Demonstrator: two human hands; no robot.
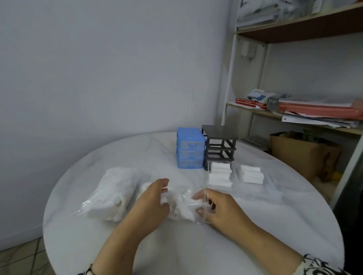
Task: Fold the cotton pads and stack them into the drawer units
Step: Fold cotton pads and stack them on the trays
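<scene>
Head view: a round white table [192,252] occupies the lower centre, set against a plain wall with a shelving unit [298,119] at the right. At the near-centre of the table lies a clear plastic bag [182,201] holding loose white cotton pads [180,208]. The left hand [150,204] rests on the left part of this bag, fingers curled over the plastic and the cotton beneath; whether it truly grips the material cannot be told. The right hand [217,209] is at the bag's right end, with thumb and fingers pinching the clear film beside the cotton. A second, fuller bag of cotton pads [113,194] lies just left of the left hand. Toward the far side of the table stands a blue three-drawer unit [190,148], all three drawers pushed in. Touching its right side is a dark grey drawer frame [219,147] with its drawer bays open and no drawers in them. Directly in front of the grey frame sit two stacks of folded pads [220,173], one behind the other. A third stack of folded pads [251,174] sits near them to the right, apart from the first two. A brown paper bag [300,155] stands on the floor beyond the table edge, below the shelving. Patterned black-and-white sleeves [324,274] cover both forearms at the bottom edge.
</scene>
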